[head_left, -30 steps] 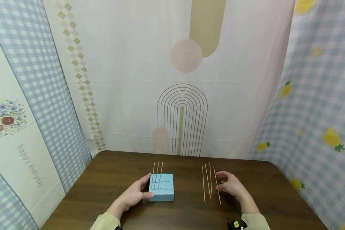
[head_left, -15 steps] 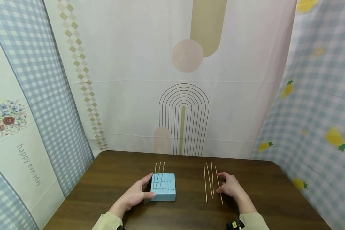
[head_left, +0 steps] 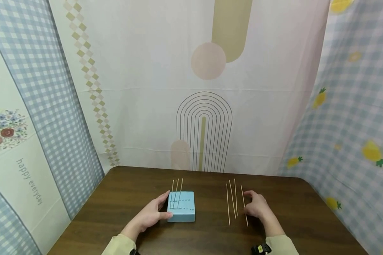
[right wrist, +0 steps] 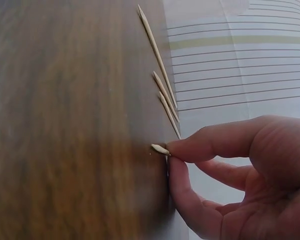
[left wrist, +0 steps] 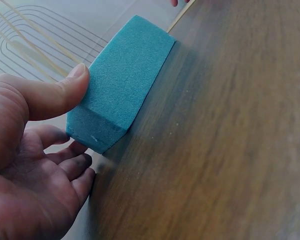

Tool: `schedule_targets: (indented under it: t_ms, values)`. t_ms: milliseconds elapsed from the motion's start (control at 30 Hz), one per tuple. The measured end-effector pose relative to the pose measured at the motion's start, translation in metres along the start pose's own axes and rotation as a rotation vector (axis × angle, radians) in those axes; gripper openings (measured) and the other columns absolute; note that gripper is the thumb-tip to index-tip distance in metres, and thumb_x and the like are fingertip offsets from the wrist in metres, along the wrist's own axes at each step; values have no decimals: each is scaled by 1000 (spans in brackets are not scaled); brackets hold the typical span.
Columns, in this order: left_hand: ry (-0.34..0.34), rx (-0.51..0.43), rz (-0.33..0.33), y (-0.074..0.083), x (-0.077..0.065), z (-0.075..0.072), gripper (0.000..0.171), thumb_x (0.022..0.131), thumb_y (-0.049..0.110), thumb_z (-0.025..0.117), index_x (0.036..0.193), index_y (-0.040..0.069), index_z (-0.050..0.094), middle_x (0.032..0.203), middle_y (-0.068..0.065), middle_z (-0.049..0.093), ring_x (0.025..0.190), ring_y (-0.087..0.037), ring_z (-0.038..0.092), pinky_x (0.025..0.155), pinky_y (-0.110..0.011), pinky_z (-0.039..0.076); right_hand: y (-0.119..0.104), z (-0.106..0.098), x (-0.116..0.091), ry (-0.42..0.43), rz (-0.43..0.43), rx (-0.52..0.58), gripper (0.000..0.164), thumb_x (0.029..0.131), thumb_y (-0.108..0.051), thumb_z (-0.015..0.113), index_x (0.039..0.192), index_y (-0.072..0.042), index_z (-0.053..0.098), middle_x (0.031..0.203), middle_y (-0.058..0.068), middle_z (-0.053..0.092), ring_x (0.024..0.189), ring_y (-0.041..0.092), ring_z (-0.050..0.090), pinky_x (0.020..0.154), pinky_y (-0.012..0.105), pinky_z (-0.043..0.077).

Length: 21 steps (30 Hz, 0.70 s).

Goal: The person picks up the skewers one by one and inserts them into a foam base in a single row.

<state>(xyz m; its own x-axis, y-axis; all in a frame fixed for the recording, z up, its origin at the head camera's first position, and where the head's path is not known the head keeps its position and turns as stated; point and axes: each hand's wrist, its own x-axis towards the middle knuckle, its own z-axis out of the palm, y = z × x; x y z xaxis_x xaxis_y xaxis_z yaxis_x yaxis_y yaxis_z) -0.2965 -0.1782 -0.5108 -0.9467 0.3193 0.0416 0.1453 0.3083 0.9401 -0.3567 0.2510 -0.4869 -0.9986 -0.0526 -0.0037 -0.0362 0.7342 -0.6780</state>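
A light blue foam block (head_left: 182, 217) lies on the table left of centre, with two rows of dark marks on top. Three thin wooden skewers (head_left: 180, 193) stand upright in its left part. My left hand (head_left: 149, 215) grips the block's left side, thumb on the near corner. In the left wrist view, the thumb (left wrist: 65, 95) presses the block (left wrist: 122, 75) along its edge. My right hand (head_left: 256, 206) pinches another skewer (head_left: 243, 198), the rightmost on the table. In the right wrist view, its pointed end (right wrist: 160, 149) sticks out between thumb and index finger.
Three loose skewers (head_left: 228, 204) lie side by side on the brown wooden table (head_left: 207, 237), between the block and my right hand. A patterned cloth (head_left: 146, 117) hangs behind the table's far edge, and checked cloths (head_left: 348, 141) hang at both sides.
My right fingers have come together on the rightmost skewer, which has shifted slightly right, away from the others. The left hand stays on the block.
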Motion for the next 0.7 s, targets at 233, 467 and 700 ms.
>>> schedule_targets:
  t_ms: [233, 467, 700]
  values:
    - [-3, 3, 8, 0, 1, -1, 95, 92, 10, 83, 166, -7, 26, 172, -29, 24, 157, -52, 22, 124, -65, 20, -2, -1, -2, -2, 5, -3, 73, 67, 7, 73, 138, 10, 57, 137, 45, 48, 103, 45, 52, 69, 41, 50]
    - [1, 7, 9, 0, 2, -2, 94, 92, 9, 83, 166, -6, 27, 172, -29, 25, 157, -52, 22, 124, -65, 20, -8, 0, -4, 20, 11, -46, 71, 66, 3, 78, 134, 9, 60, 131, 42, 53, 102, 43, 53, 74, 43, 51]
    - [-4, 11, -2, 0, 1, -2, 95, 92, 10, 83, 166, -6, 26, 172, -29, 24, 157, -52, 22, 124, -65, 20, -6, -1, -4, 1, 28, -44, 75, 67, 2, 79, 138, 11, 56, 132, 43, 51, 102, 44, 54, 72, 43, 53]
